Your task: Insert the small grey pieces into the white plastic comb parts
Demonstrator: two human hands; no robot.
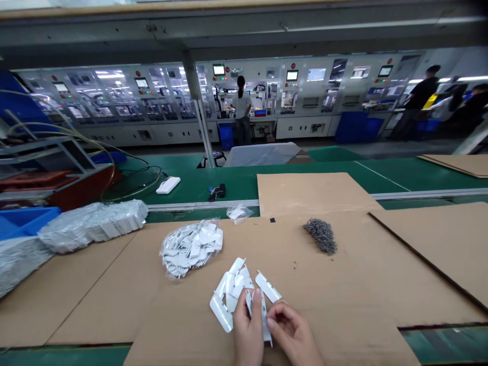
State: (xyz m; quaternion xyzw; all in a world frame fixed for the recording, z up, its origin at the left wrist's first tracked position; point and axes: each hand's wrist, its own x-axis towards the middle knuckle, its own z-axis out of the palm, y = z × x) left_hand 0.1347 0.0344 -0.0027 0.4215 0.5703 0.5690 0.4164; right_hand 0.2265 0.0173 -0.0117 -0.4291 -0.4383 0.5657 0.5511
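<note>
My left hand (247, 328) and my right hand (292, 333) meet at the near edge of a cardboard sheet (343, 300). Between them stands a white folded strip (264, 320), pinched by my left hand and touched along its edge by my right fingertips. Several similar loose strips (229, 295) lie just beyond my hands, partly overlapping. Farther back sits a clear bag of white strips (190, 249). A heap of small dark grey parts, perhaps screws (320, 236), lies to the right.
A large silver bag of parts (91, 226) and a blue bin (26, 221) lie at the left. A metal rack with cables (49, 157) stands beyond them. The green bench holds a white box (168, 185) and a black item (217, 192). Co-workers stand at machines far behind.
</note>
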